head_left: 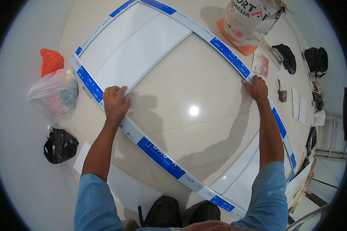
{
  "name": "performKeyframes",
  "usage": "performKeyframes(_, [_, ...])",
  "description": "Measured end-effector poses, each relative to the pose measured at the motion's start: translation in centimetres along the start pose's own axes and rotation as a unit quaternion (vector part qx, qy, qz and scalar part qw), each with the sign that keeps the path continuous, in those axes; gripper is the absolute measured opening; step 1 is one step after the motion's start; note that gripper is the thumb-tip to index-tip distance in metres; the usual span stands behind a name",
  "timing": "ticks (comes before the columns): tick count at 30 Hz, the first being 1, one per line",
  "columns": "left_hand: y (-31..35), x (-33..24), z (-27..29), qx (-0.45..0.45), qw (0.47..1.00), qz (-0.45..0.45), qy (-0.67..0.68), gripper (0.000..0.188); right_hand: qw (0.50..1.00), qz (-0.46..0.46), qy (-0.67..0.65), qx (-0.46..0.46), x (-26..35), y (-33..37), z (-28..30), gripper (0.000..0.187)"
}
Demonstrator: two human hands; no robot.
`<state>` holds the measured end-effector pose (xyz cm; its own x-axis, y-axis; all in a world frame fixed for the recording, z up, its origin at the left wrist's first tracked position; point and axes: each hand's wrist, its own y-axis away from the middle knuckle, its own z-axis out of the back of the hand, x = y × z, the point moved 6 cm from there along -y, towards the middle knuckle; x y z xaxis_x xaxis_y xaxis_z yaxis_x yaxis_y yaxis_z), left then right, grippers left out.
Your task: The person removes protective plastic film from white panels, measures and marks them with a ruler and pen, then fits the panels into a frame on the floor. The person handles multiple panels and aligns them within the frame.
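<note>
A large rectangular frame [160, 156], its rails wrapped in blue and white film, lies on the tiled floor in front of me. White panel pieces [131, 46] fill its far left end, and another white panel [239, 173] shows at the near right end, partly behind my right arm. Floor tiles are visible through the gap between them. My left hand [115, 103] is closed over the left rail, right by the corner of the far panel's edge strip. Across the gap, my right hand [257, 88] has its fingers wrapped round the opposite rail.
A printed sack [245, 25] stands beyond the far right rail. Left of the frame are an orange bag [51, 62], a clear plastic bag [54, 92] and a black bag [60, 146]. White sheet material [129, 186] lies near my knees. Black bags and offcuts [295, 102] line the right.
</note>
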<state>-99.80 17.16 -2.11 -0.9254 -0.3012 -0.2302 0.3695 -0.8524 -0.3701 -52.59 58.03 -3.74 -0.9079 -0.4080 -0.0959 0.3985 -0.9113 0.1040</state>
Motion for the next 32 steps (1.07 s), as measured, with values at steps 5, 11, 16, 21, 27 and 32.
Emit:
performKeyframes(5, [-0.3, -0.4, -0.3, 0.015, 1.0, 0.003, -0.017, 0.045, 1.0, -0.012, 0.0, 0.005, -0.6, -0.5, -0.4, 0.075])
performKeyframes(11, [0.8, 0.8, -0.5, -0.01, 0.999, 0.04, -0.011, 0.05, 0.999, -0.007, 0.005, -0.053, 0.1, -1.0, -1.1, 0.081])
performKeyframes(16, [-0.1, 1.1, -0.4, 0.014, 0.997, 0.07, 0.007, 0.054, 1.0, 0.007, -0.008, -0.029, -1.3, -0.8, -1.9, 0.087])
performKeyframes(21, [0.2, 1.3, 0.2, 0.032, 0.997, 0.068, -0.005, 0.055, 0.998, 0.023, 0.003, -0.051, -0.9, -0.7, -1.7, 0.087])
performKeyframes(27, [-0.4, 1.0, -1.5, 0.11, 0.988, 0.037, -0.106, 0.082, 1.0, -0.012, 0.013, -0.003, 0.4, -1.3, -1.2, 0.086])
performKeyframes(32, [-3.4, 2.2, -4.9, 0.138, 0.982, 0.02, -0.127, 0.092, 0.998, -0.046, -0.008, 0.03, 0.4, 0.1, 0.0, 0.085])
